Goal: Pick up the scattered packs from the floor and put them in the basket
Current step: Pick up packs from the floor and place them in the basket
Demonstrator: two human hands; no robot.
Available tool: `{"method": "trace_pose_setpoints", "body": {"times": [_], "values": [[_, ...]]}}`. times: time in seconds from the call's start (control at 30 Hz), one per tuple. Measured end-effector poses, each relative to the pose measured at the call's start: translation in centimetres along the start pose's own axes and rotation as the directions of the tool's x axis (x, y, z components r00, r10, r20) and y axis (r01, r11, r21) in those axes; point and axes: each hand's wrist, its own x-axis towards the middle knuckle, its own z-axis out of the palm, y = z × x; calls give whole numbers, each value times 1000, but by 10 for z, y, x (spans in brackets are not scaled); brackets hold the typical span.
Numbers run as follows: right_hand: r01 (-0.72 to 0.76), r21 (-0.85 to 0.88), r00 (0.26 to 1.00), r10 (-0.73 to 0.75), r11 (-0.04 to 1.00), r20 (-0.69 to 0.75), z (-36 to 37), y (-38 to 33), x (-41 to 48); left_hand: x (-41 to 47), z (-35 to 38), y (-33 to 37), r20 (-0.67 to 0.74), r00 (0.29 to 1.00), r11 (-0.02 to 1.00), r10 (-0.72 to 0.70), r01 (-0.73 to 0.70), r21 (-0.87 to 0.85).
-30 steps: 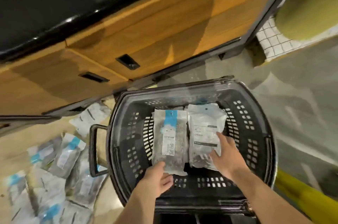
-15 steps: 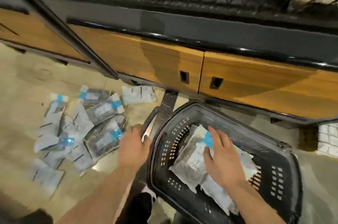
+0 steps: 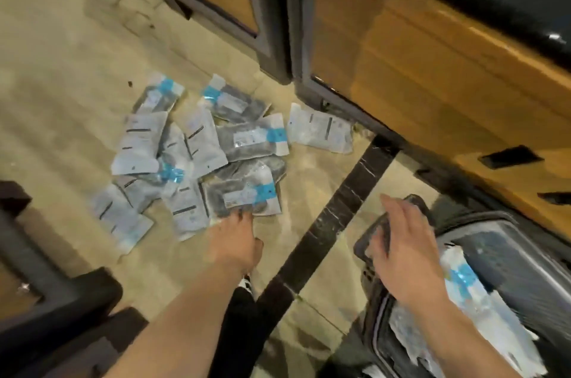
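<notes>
On the floor (image 3: 77,74), left hand (image 3: 236,241) perhaps touches a pack (image 3: 244,193); fingers blurred, grip unclear.

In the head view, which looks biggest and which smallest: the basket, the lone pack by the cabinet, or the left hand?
1. basket, though cropped.
2-3. lone pack and left hand look alike; the hand is nearer, so unranked.
</notes>
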Motion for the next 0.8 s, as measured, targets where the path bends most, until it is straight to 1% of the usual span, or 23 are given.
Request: {"method": "trace_pose_setpoints", "body": {"times": [0.07, 0.13, 0.17, 0.23, 0.33, 0.47, 0.53, 0.6, 0.7, 0.8], "values": [[7, -26, 996, -4, 1000, 89, 9, -45, 31, 15, -3, -24, 67, 998, 1000, 14, -14, 0], [62, -51, 988, -54, 997, 144, 20, -84, 58, 33, -8, -43, 93, 996, 998, 17, -11, -64], [88, -73, 981, -74, 993, 180, 27, -101, 72, 44, -14, -52, 84, 996, 995, 14, -5, -100], [85, -105, 966, -56, 991, 252, 43, -122, 101, 66, -25, -68, 55, 998, 992, 30, -23, -120], [97, -139, 963, -58, 986, 262, 67, -137, 148, 102, -33, -91, 8, 998, 993, 55, -53, -108], [60, -237, 954, 14, 970, 298, 105, -137, 221, 147, -32, -124, 4, 1000, 978, -28, 29, -205], [45, -279, 950, 45, 959, 308, 126, -132, 254, 170, -26, -137, 0, 999, 975, -46, 45, -218], [20, -277, 947, 71, 961, 315, 151, -123, 283, 195, -12, -148, -25, 998, 976, -53, 47, -215], [-44, -225, 934, 120, 973, 336, 194, -101, 321, 240, 24, -155, -70, 997, 973, -13, -3, -230], [-74, -239, 927, 155, 968, 341, 235, -69, 351, 286, 64, -153, -8, 996, 975, 85, -85, -205]]}}
